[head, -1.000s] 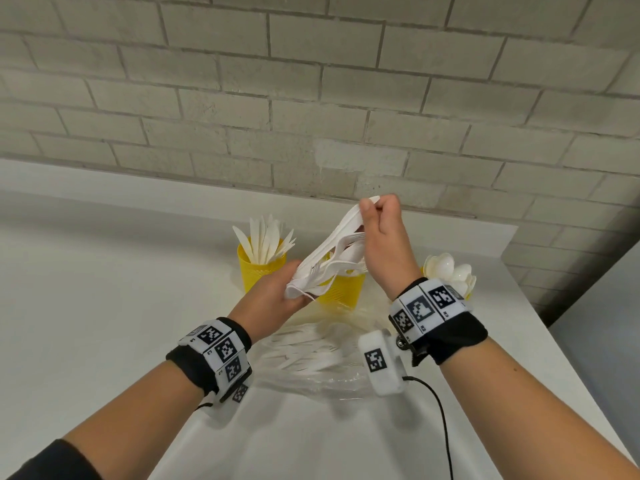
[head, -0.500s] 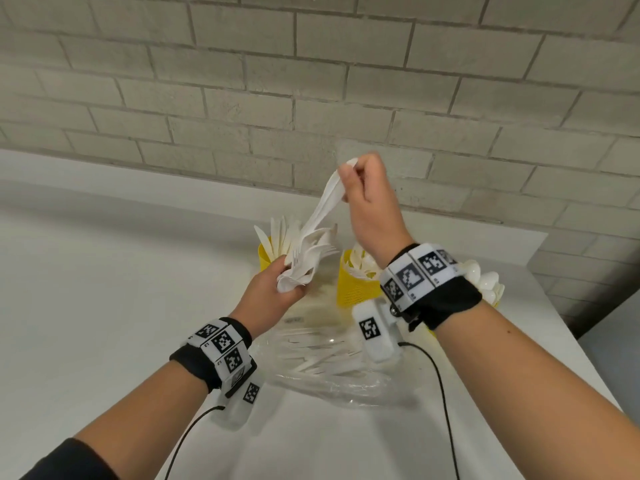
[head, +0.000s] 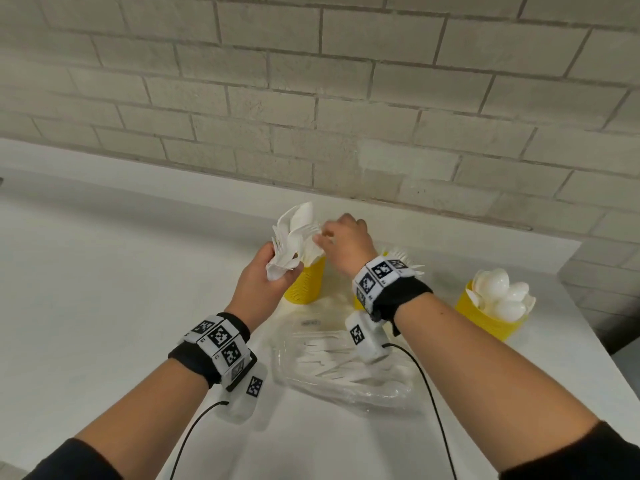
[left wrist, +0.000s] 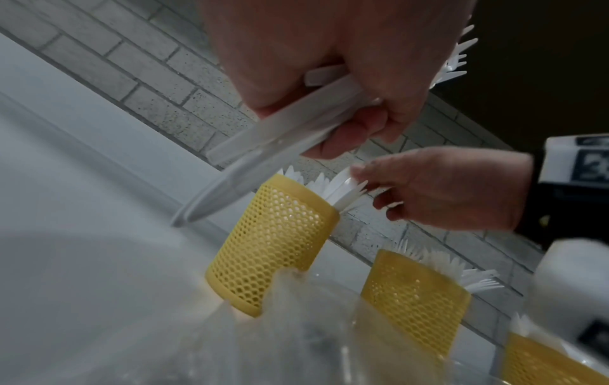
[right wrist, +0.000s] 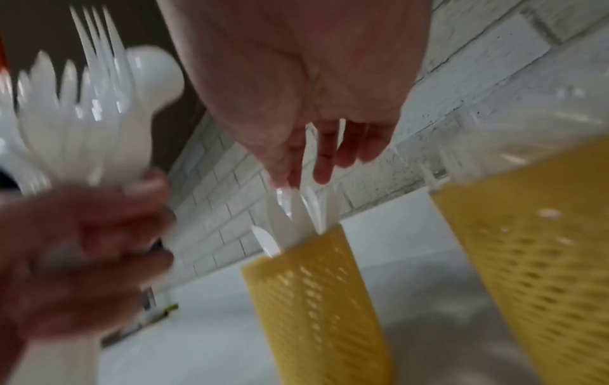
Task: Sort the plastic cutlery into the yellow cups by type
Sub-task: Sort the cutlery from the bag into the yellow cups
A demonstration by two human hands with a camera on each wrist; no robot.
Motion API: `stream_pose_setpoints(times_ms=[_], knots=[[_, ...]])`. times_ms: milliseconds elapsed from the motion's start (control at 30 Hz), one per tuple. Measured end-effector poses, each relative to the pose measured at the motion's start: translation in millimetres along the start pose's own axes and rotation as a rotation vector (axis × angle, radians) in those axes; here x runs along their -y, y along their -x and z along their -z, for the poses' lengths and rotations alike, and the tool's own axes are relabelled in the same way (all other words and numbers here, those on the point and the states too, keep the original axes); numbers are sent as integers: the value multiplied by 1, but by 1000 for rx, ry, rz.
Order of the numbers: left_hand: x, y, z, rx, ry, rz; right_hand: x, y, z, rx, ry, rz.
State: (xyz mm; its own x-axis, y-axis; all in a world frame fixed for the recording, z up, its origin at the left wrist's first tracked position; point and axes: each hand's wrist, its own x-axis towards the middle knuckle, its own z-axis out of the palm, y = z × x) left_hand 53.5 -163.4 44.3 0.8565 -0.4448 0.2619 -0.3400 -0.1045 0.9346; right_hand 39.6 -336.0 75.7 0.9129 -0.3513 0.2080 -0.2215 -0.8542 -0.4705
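Three yellow cups stand in a row toward the counter's far edge, and nearest the person a clear plastic bag (head: 343, 372) lies on the counter (head: 104, 306) with unsorted white pieces inside. Beyond it, the left hand (head: 263, 282) has its fingers wrapped round a bundle of mixed cutlery (head: 294, 237), handles down in the fist, heads fanned up and away toward the wall. The right hand (head: 343, 242), fingers loosely bent, is over the left cup (head: 304, 282); the right wrist view shows a knife (right wrist: 308, 166) between thumb and forefinger, long axis near upright, entering among the other blades there. So the step looks like dropping a knife home. Next the right hand should let go and pick another piece from the bundle, reading its head first. The middle cup (left wrist: 415, 299) holds forks; the right cup (head: 491, 317), near the counter's right edge, holds spoons.
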Motion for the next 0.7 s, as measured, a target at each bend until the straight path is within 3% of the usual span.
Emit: stream_pose_setpoints(times_ms=[67, 167, 267, 367, 533, 700], knots=[[-2, -1, -1, -2, 1, 2, -3, 3, -5, 37, 175, -36], [-5, -4, -2, -9, -26, -4, 7, 11, 9, -48, 103, -27], [-9, -8, -5, -26, -35, 17, 17, 25, 24, -208, -327, 67], [-14, -9, -13, -26, -20, 18, 31, 51, 33, -122, -919, 75], [-19, -6, -32, 53, -55, -25, 31, 66, 28, -199, -1031, -9], [-25, -1, -36, 152, 50, -17, 15, 71, 36, -216, -1112, -105]])
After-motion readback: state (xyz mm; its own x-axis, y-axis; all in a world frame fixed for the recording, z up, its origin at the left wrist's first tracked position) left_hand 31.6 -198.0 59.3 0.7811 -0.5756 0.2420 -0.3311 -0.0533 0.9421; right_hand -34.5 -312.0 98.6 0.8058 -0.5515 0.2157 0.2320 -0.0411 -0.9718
